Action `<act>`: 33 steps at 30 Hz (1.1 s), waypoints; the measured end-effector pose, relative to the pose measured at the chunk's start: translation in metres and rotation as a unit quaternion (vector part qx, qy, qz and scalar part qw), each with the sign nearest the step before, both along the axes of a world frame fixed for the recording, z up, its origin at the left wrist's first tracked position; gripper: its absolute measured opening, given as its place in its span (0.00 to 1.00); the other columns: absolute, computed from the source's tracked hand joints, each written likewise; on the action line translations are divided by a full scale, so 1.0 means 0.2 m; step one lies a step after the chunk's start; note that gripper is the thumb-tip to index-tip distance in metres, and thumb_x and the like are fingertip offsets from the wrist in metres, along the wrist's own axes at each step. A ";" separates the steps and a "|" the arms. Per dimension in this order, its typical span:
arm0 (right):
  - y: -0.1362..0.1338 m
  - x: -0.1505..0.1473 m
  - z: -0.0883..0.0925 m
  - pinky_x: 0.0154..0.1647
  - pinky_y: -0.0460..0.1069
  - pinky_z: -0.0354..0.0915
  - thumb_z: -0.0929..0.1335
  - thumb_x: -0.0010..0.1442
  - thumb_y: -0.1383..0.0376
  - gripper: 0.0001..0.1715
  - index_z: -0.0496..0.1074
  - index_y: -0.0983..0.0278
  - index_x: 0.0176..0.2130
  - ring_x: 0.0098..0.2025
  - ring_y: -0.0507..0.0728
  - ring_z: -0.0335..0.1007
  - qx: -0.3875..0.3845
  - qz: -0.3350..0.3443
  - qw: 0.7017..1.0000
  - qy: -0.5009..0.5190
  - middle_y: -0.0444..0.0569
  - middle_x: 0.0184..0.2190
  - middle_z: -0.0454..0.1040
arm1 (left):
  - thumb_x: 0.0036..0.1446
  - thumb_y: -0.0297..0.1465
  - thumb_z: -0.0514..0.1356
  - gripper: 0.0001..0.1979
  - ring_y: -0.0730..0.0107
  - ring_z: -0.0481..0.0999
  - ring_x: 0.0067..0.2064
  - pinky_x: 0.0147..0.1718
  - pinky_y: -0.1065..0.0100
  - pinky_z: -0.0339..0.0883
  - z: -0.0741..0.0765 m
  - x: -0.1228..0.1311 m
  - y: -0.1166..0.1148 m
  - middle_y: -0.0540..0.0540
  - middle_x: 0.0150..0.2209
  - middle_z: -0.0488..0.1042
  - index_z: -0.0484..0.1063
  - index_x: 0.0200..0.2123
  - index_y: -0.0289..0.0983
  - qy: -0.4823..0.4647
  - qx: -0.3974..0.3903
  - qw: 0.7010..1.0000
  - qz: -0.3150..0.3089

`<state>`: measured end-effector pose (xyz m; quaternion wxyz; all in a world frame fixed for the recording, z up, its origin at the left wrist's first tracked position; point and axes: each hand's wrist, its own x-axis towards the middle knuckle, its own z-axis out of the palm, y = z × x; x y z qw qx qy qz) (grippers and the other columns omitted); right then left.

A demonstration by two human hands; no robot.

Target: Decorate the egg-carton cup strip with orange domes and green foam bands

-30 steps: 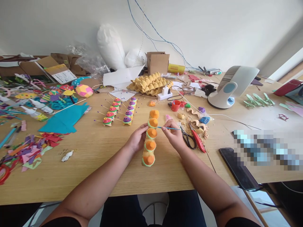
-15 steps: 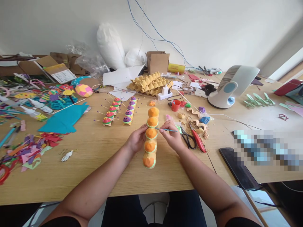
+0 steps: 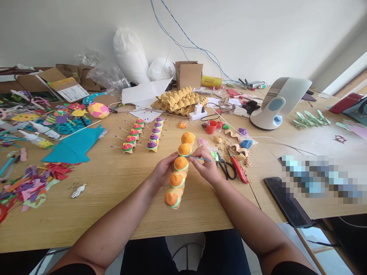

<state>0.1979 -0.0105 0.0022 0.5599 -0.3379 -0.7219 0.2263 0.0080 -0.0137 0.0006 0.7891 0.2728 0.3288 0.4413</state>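
In front of me is an egg-carton strip [image 3: 177,179], its bumps capped with orange clay and edged in pale green. My left hand [image 3: 165,168] grips the strip from its left side, fingers partly hidden behind it. Between the fingertips of my right hand [image 3: 207,166] is a thin blue stick [image 3: 202,159], whose tip touches the strip between two of the caps. Further back stand two finished-looking strips, one red and green [image 3: 132,136] and one purple and green [image 3: 155,134], with pins stuck out of their sides.
Black scissors [image 3: 226,167] and a red utility knife [image 3: 238,168] lie right of my right hand, near clay lumps and a red cup [image 3: 211,127]. A phone [image 3: 286,202] rests near the front edge. Paper scraps [image 3: 37,179] cover the left; a fan [image 3: 278,107] stands behind.
The orange strip has turned so its near end points more to the left. My right hand has shifted slightly left with the stick; the view has moved a little too.
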 end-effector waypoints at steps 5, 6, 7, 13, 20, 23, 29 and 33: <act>0.00 0.00 -0.01 0.41 0.55 0.68 0.71 0.66 0.59 0.09 0.73 0.59 0.34 0.37 0.57 0.70 0.016 -0.006 1.000 -0.005 0.46 0.31 0.74 | 0.55 0.34 0.69 0.07 0.68 0.78 0.26 0.27 0.68 0.70 0.01 -0.01 0.00 0.48 0.31 0.81 0.79 0.38 0.43 -0.045 -0.027 0.998 -0.022; 0.01 0.00 -0.01 0.41 0.55 0.68 0.71 0.66 0.60 0.08 0.73 0.59 0.34 0.37 0.57 0.70 0.020 -0.009 1.000 -0.004 0.46 0.32 0.74 | 0.58 0.32 0.67 0.05 0.69 0.78 0.26 0.27 0.69 0.71 0.01 -0.01 0.00 0.48 0.30 0.81 0.78 0.39 0.42 -0.061 -0.034 0.997 -0.029; 0.01 0.00 -0.01 0.40 0.54 0.67 0.71 0.66 0.60 0.08 0.73 0.59 0.34 0.37 0.56 0.70 0.025 -0.011 1.000 -0.003 0.46 0.32 0.74 | 0.60 0.30 0.65 0.04 0.69 0.79 0.26 0.27 0.70 0.72 0.01 -0.01 0.00 0.48 0.30 0.81 0.77 0.39 0.41 -0.077 -0.040 0.996 -0.034; 0.00 0.00 -0.02 0.39 0.54 0.65 0.71 0.65 0.63 0.07 0.72 0.59 0.33 0.35 0.56 0.69 0.060 -0.033 0.997 -0.018 0.46 0.30 0.73 | 0.67 0.26 0.54 0.11 0.68 0.81 0.27 0.29 0.69 0.74 0.03 0.00 0.00 0.47 0.31 0.82 0.77 0.40 0.39 -0.105 -0.063 0.992 -0.039; 0.00 -0.01 -0.01 0.38 0.54 0.65 0.71 0.65 0.63 0.07 0.71 0.58 0.33 0.34 0.56 0.69 0.056 -0.041 0.997 -0.026 0.46 0.30 0.73 | 0.66 0.25 0.56 0.10 0.68 0.81 0.28 0.30 0.69 0.75 0.01 0.00 0.00 0.46 0.32 0.83 0.78 0.40 0.39 -0.113 -0.058 0.991 -0.043; 0.00 -0.01 -0.01 0.40 0.54 0.65 0.71 0.65 0.63 0.07 0.71 0.59 0.34 0.36 0.56 0.69 0.033 -0.038 0.999 -0.016 0.46 0.31 0.73 | 0.66 0.26 0.56 0.10 0.68 0.81 0.27 0.28 0.69 0.74 0.01 -0.01 0.00 0.47 0.31 0.82 0.78 0.41 0.40 -0.112 -0.063 0.991 -0.037; 0.00 0.01 0.01 0.44 0.54 0.65 0.73 0.62 0.60 0.09 0.72 0.59 0.32 0.39 0.56 0.67 -0.034 0.009 0.999 0.038 0.46 0.33 0.70 | 0.63 0.25 0.58 0.10 0.67 0.81 0.27 0.27 0.70 0.73 0.02 -0.01 0.00 0.47 0.31 0.82 0.79 0.42 0.40 -0.116 -0.052 0.991 -0.037; -0.01 0.01 0.00 0.43 0.54 0.64 0.73 0.62 0.57 0.12 0.72 0.59 0.32 0.39 0.56 0.65 -0.061 0.018 0.996 0.056 0.46 0.33 0.68 | 0.62 0.25 0.60 0.08 0.68 0.80 0.27 0.27 0.70 0.73 0.01 -0.01 0.01 0.47 0.31 0.81 0.79 0.41 0.40 -0.117 -0.052 0.991 -0.031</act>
